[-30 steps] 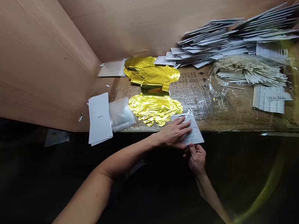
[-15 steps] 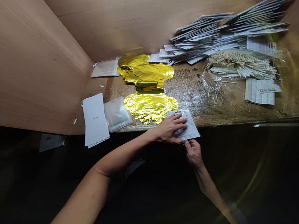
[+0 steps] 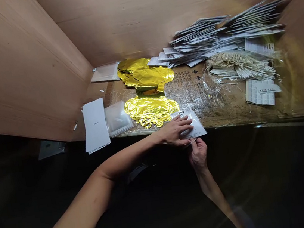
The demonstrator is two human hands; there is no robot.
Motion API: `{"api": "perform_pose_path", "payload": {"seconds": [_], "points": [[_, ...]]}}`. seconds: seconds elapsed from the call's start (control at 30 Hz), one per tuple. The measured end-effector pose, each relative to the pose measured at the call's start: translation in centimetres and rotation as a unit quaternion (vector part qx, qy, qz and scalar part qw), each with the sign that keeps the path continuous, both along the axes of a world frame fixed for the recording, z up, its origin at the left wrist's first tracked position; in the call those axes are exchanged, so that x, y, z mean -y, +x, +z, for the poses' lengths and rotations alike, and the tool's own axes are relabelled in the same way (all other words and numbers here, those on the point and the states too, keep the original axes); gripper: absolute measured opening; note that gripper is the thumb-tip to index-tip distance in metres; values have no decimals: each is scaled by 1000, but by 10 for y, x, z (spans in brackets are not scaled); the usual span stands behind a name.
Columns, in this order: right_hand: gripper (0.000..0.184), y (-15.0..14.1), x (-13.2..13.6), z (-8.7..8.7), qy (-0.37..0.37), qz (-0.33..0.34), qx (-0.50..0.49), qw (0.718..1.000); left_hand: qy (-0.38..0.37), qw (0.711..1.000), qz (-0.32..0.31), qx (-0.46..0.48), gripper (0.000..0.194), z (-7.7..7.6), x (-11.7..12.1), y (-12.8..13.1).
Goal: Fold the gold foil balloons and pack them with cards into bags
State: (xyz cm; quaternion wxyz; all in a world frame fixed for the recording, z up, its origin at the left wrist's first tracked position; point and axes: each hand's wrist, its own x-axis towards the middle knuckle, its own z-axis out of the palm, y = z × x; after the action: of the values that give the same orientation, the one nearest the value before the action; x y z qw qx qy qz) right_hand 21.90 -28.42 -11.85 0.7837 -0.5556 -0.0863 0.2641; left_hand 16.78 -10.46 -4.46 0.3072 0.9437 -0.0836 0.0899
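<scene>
Gold foil balloon (image 3: 151, 108) lies flat mid-frame while our L hand (image 3: 175, 131), open, presses a printed sheet in clear plastic bag (image 3: 197, 126) at front edge of the cardboard (image 3: 205, 112), R hand (image 3: 199, 155) pinches bag's lower edge, and many leaflets (image 3: 200, 37) remain stacked upper right.

A counter (image 3: 96, 93) is covered by a flattened cardboard carton (image 3: 195, 102) printed with handling marks and overlaid with clear plastic film. At centre lie 2 crumpled gold foil balloons (image 3: 149, 108), end to end. A stack of white paper (image 3: 95, 125) and a pile of clear plastic pouches (image 3: 118, 118) sit side by side at left, with 1 more clear pouch (image 3: 105, 72) at the back. Fanned stacks of printed packets (image 3: 203, 37) rise along the back. A bagged bundle of white sticks (image 3: 240, 69) and printed leaflets (image 3: 259, 92) lie at right. A printed sheet in a clear sleeve (image 3: 194, 123) rests at the front edge.
</scene>
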Motion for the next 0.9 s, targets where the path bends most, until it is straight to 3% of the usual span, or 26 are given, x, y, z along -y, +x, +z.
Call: {"api": "perform_pose_path", "payload": {"seconds": [0.17,0.33,0.5,0.67,0.9], "points": [[28,3,-3,-1,5,-9,15,1000,-27,1000,-3,8,56,-2,-11,12],[30,7,2,-9,-67,8,78,995,-11,999,-41,12,44,-6,-18,16],[29,4,10,-9,-87,15,91,992,-28,999,18,23,25,-17,-18,19],[36,-2,10,-5,-72,22,65,995,-44,998,-3,34,30,-21,-23,18],[41,18,-1,4,-97,53,68,992,-89,995,-9,47,28,-18,-20,20]]}}
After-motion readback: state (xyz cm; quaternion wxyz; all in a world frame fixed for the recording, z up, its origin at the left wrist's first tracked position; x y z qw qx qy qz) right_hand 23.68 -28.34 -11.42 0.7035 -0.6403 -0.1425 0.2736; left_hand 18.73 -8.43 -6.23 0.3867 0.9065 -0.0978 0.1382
